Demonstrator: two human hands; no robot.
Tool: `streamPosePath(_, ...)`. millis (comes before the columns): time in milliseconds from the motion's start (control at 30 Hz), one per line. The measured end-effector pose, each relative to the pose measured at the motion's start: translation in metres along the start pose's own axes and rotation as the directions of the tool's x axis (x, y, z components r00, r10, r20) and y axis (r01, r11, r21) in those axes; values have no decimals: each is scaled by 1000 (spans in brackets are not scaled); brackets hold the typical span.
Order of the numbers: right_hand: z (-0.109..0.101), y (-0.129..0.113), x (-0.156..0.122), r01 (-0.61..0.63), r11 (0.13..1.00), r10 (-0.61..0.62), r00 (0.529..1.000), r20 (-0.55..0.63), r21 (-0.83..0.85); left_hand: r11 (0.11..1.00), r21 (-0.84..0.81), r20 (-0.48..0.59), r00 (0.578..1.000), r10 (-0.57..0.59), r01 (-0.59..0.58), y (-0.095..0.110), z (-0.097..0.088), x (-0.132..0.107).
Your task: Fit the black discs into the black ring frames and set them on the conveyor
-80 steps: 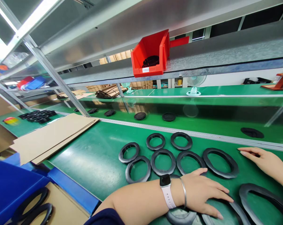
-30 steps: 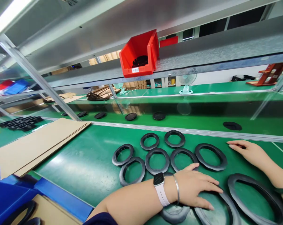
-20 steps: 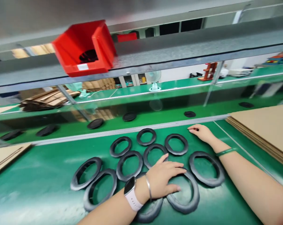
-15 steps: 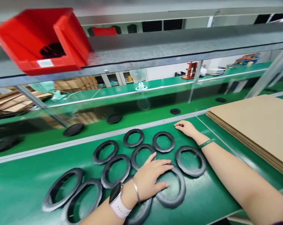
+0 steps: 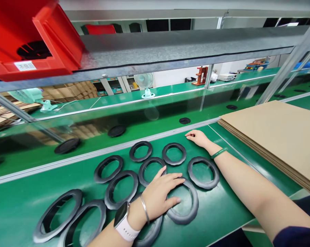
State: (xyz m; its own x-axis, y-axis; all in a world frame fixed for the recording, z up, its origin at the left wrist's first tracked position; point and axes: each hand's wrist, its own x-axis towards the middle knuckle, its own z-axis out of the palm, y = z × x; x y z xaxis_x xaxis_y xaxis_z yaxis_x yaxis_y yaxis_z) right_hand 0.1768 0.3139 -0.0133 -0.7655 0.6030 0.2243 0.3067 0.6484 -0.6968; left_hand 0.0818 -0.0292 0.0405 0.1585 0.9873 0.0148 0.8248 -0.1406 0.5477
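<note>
Several black oval rings lie flat on the green bench mat point(image 5: 21, 202). My left hand point(image 5: 161, 193), with a white watch and a bangle on the wrist, rests open with fingers spread across one ring point(image 5: 183, 206) near the front. My right hand point(image 5: 198, 138), a green bangle on its wrist, lies flat and open on the mat by the metal rail point(image 5: 75, 160), just right of the far ring point(image 5: 174, 153). Another ring point(image 5: 203, 167) lies between my two arms.
A stack of brown cardboard sheets point(image 5: 278, 133) lies at the right. Beyond the rail, a green conveyor belt point(image 5: 93, 135) carries black discs point(image 5: 117, 130). A red bin point(image 5: 34, 37) sits on the grey shelf overhead. A small fan point(image 5: 144, 82) stands further back.
The view has swung to the right, bringing the right cardboard stack into sight and pushing the red bin to the left. Both hands stay resting where they were.
</note>
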Motion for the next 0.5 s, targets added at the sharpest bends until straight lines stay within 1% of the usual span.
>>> streamPosePath(200, -1, 0, 0, 8, 1000, -8, 1000, 8, -6, 1000, 5, -1, 1000, 7, -7, 1, 1, 0)
streamPosePath(500, -3, -3, 0, -10, 1000, 11, 1000, 28, -10, 1000, 13, -1, 1000, 9, -9, -1, 1, 0)
